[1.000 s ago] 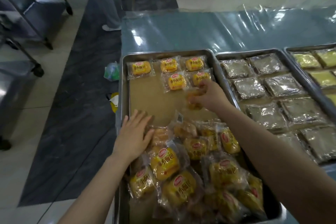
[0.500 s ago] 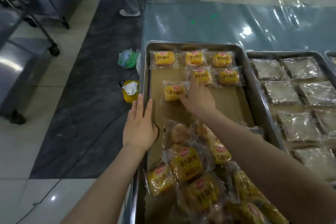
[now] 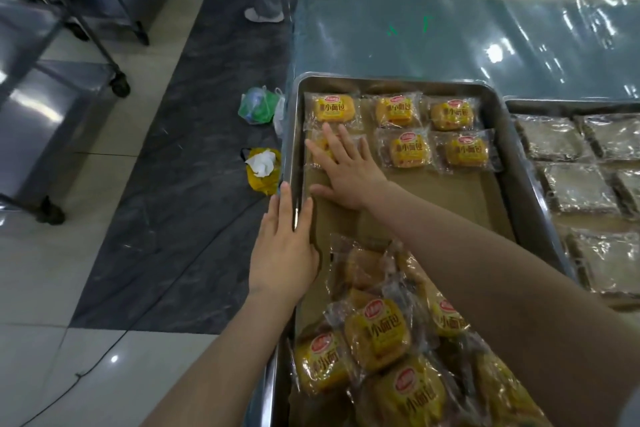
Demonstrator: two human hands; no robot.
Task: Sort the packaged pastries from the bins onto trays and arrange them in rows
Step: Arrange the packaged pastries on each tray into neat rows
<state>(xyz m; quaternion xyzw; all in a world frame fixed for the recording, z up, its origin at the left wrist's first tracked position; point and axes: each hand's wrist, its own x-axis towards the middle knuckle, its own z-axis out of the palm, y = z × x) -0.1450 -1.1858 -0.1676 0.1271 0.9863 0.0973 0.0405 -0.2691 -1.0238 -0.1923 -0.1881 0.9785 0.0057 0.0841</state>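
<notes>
In the middle of the frame sits a metal tray [image 3: 498, 104] with brown paper [image 3: 433, 204] inside it. At the top of the tray, small yellow pastries in clear packs lie in rows. The top row [image 3: 394, 111] has three packs, side by side. The second row has two packs [image 3: 410, 149] on the right and one more pack [image 3: 319, 145] on the left.

The right hand [image 3: 346, 170] lies flat on that left pack. Its fingers are straight and spread apart, and they press down on the pack. Most of the pack is hidden under the hand.

The left hand [image 3: 284, 246] rests on the left rim of the tray. Its fingers are straight and close together, pointing up the frame. It holds nothing.

At the bottom of the tray, a messy pile of the same yellow packs [image 3: 377, 333] lies under the right arm.

On the right side of the frame, another tray [image 3: 512, 104] holds flat grey packs [image 3: 554, 139]. On the floor at the left lie a green bag [image 3: 258, 106] and a yellow bag [image 3: 263, 166] with white paper in it.
</notes>
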